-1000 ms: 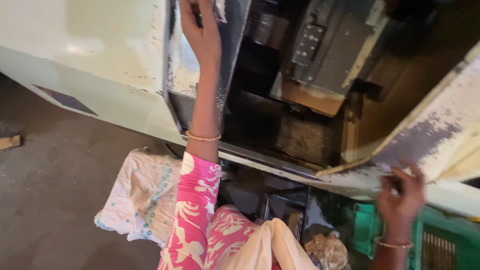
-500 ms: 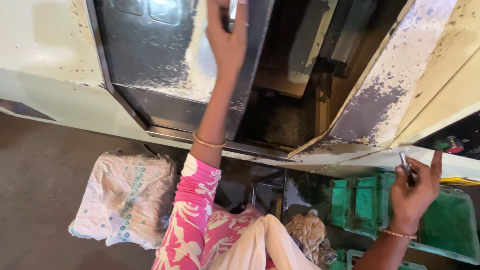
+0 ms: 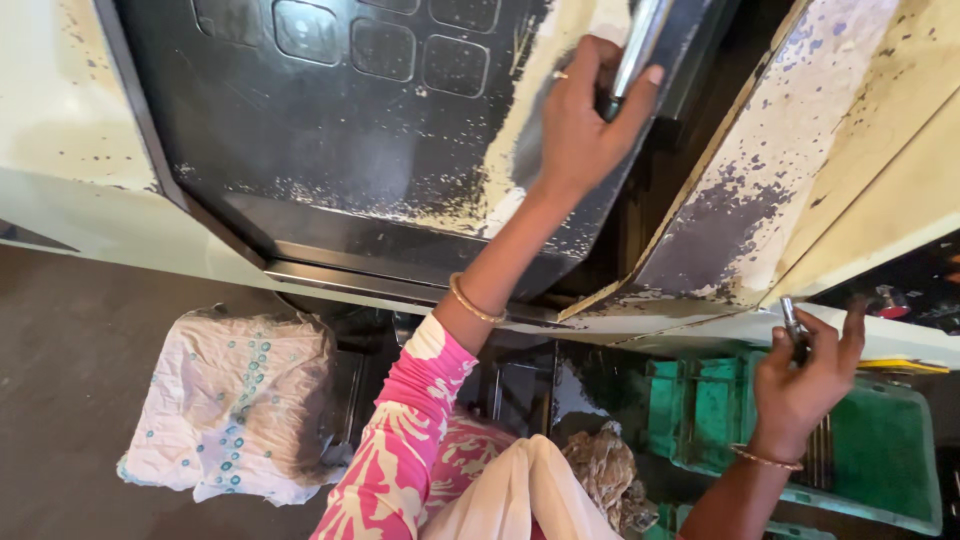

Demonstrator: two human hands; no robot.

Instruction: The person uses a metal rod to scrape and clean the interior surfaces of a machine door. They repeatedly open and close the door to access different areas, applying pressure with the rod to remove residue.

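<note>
My left hand (image 3: 585, 125) is raised and grips the metal handle (image 3: 640, 40) of a black machine door (image 3: 360, 140) with worn white paint. The door covers most of the machine's opening, leaving a dark gap (image 3: 670, 190) at its right edge. My right hand (image 3: 805, 375) is low at the right, holding a small dark metal piece (image 3: 793, 325) between thumb and fingers, beside the cream machine's ledge (image 3: 720, 325). Both wrists wear thin bangles, and my left sleeve is pink and white.
A second worn cream panel (image 3: 780, 170) stands angled open at the right. Green plastic crates (image 3: 860, 440) sit below my right hand. A white patterned sack (image 3: 235, 400) lies on the dark floor at the left. A brownish rag (image 3: 600, 470) sits near my lap.
My left hand has swung the black door to the right across the opening, hiding the machine's inside. My right hand has risen slightly with the small metal piece in it.
</note>
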